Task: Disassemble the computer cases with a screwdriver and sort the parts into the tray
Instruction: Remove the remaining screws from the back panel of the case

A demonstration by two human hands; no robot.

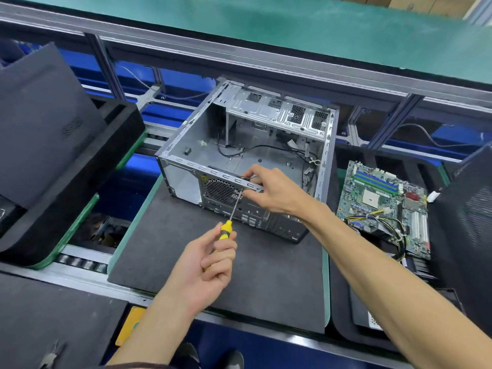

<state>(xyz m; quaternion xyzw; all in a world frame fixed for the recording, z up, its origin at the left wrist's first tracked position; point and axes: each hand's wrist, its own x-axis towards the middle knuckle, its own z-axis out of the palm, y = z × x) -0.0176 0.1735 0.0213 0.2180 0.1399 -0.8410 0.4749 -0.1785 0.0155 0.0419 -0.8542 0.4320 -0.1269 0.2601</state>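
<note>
Head view. The computer case (247, 155) lies on its side, open face up, at the centre of a dark foam mat (266, 275), with its rear panel toward the person. The interior is largely stripped; loose black cables (239, 151) lie on the case floor, and the drive cage (277, 113) sits at the 12 o'clock end.

The left hand (210, 265), at 6 o'clock from the case, grips the yellow-and-black handle of the screwdriver (229, 222) with curled fingers. The shaft angles up toward 12 o'clock; its tip meets the rear panel beside the fan grille (221, 191), just under the upper rim.

The right hand (271, 190) reaches in from 4 o'clock. Its fingers are curled over the rear panel's upper rim beside the screwdriver tip, thumb on the outside; what, if anything, the fingertips pinch cannot be determined.

At 3 o'clock from the case, a motherboard (383, 206) lies in a black tray (343, 320), with a bundle of yellow and black wires (383, 222) draped across it.

At 9 o'clock, a dark side panel (45, 123) leans over a second black tray (80, 187). A roller conveyor (80, 262) runs beneath the trays.
</note>
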